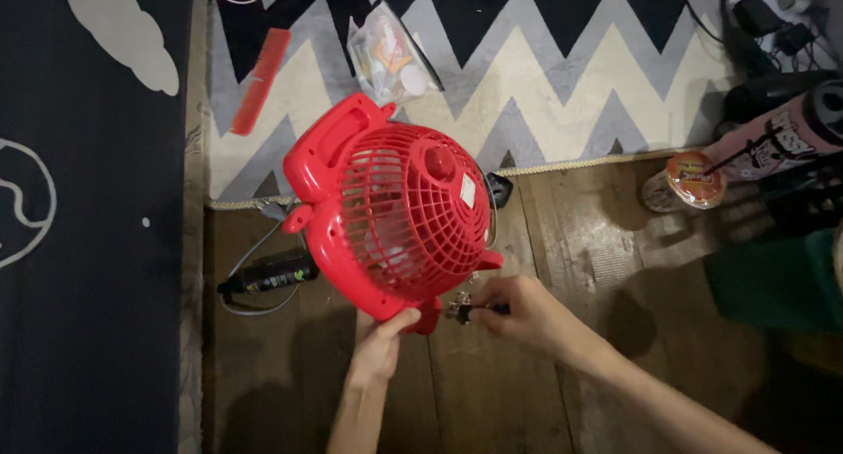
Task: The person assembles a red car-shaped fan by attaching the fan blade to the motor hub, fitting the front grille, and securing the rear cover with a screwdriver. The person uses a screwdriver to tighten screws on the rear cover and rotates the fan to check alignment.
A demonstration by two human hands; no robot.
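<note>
Head view, single entry. Red fan (395,212): round plastic grille, carry handle at upper left, lying on a wooden floor (544,401) at scene centre, its far side overlapping the edge of a zigzag rug (544,76). Left hand (379,342): fingers curled about the fan's near lower rim, thumb on the edge, gripping and steadying the housing. Right hand (518,312): fingertips pinched shut on a small dark tool (474,312), possibly a short screwdriver, its tip just beside the fan's red foot (430,318); the exact contact point cannot be told. Handling note, as judgement: the work goes best with the left hand holding the housing firm against turning, the tool kept square to the fixing, pressure light on the plastic. Surroundings: black cylindrical object with cable (268,277), left of the fan; red comb (259,81), far left on the rug; clear bag of small items (391,54), far centre; orange-lidded cup (694,180), right; pink patterned bottle (773,142), far right; dark mat with cloud shapes (88,199), left edge.
</note>
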